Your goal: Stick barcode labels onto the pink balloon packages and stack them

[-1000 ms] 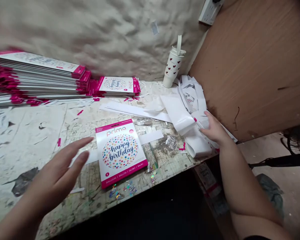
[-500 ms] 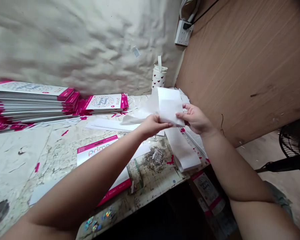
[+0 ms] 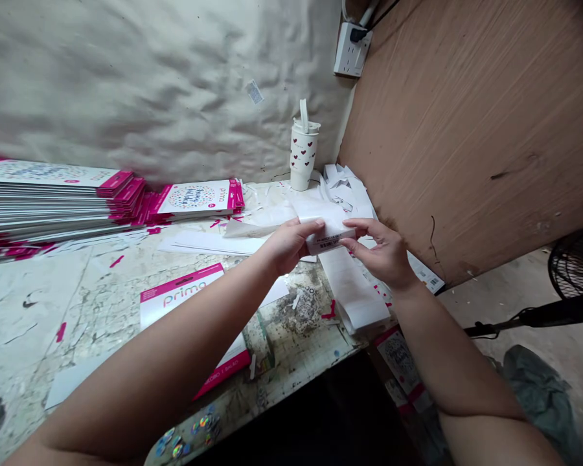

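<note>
Between my two hands is a white label strip (image 3: 326, 241) with black print and a barcode along its lower edge. My left hand (image 3: 291, 244) is closed on its left side, thumb on top. With thumb and forefinger, my right hand (image 3: 381, 249) pinches its right side. A long white paper strip (image 3: 354, 291) hangs below them, folded over near the table's front edge. Under my left forearm lies a white and pink "prima" packet (image 3: 182, 296), partly covered by the arm. White paper sheets (image 3: 208, 243) lie flat behind my left wrist.
A tall stack of pink and white packets (image 3: 53, 200) stands at the left, with a smaller pile (image 3: 194, 197) beside it. A white tumbler with hearts (image 3: 303, 158) stands at the back. Shiny round stickers (image 3: 201, 426) lie by the front edge. A fan (image 3: 576, 265) is at right.
The label strip has been turned and lowered, so its printed barcode edge now shows. Both hands stay on it. The view has shifted slightly, showing more of the tumbler.
</note>
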`<state>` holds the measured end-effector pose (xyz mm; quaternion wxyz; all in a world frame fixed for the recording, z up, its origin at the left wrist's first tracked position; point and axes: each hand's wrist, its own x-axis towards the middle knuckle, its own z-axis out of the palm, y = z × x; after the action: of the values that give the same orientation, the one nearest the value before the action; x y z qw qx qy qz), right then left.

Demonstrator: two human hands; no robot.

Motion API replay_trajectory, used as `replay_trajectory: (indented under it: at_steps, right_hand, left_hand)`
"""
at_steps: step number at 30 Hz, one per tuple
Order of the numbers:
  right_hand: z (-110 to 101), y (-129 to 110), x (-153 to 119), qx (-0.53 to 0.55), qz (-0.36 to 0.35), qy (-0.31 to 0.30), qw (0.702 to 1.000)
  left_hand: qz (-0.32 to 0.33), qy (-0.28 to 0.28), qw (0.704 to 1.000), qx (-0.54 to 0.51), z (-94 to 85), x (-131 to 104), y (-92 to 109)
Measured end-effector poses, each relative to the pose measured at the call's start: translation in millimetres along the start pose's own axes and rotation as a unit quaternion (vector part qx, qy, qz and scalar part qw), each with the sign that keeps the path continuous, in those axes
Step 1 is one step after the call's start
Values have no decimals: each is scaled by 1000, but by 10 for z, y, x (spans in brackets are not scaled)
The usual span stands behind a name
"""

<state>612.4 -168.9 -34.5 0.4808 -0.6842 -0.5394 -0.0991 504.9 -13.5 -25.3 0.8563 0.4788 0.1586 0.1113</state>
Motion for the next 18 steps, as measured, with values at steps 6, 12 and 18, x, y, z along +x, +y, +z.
replay_trajectory:
  at_steps: [6, 12, 18]
  right_hand:
    - [-5, -28, -86, -224, -171, 76, 957]
    - [25, -49, -114, -307, -165, 92, 933]
    - [62, 14, -175, -297, -128, 100, 941]
  left_hand:
    - [17, 40, 999, -1, 16, -23, -29]
    - [16, 34, 999, -2, 64, -61, -31]
    - [1, 51, 998, -22, 126, -78, -42]
